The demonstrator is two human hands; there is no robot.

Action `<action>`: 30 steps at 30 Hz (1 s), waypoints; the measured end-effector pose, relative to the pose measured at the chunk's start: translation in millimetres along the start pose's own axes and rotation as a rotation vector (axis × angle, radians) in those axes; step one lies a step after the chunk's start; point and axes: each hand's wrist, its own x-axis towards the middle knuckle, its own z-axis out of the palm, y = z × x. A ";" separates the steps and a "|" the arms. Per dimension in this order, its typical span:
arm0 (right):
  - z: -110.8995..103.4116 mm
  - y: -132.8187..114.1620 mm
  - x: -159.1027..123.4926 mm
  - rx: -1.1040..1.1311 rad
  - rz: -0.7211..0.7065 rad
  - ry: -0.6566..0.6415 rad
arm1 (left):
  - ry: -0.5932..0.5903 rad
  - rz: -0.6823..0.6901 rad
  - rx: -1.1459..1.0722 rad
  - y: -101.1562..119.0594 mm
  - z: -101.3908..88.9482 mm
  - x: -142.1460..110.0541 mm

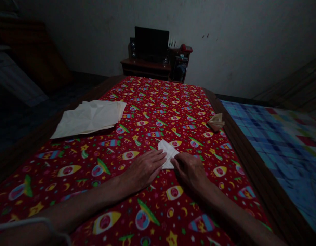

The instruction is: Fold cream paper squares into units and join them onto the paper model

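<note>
A small folded piece of white paper (168, 150) lies on the red cloth with rockets and stars (158, 133). My left hand (145, 167) rests flat on the cloth, its outstretched fingertips on the paper's left edge. From the other side, my right hand (190, 167) pinches the paper's right edge between thumb and curled fingers. Part of the paper is hidden under the fingers of both hands.
A stack of creased paper sheets (93, 116) lies at the left. Near the cloth's right edge sits a folded paper piece (216, 122). A monitor (152, 42) stands on a desk beyond. A white cable (32, 221) crosses my left forearm.
</note>
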 end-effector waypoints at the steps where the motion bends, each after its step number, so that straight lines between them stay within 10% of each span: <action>1: 0.0 -0.2 0.1 -0.009 -0.006 0.002 | 0.000 -0.001 -0.001 0.8 0.5 -1.1; 30: 4.2 0.1 -1.5 -0.128 -0.064 0.020 | -0.086 0.015 0.209 34.2 -2.3 -18.3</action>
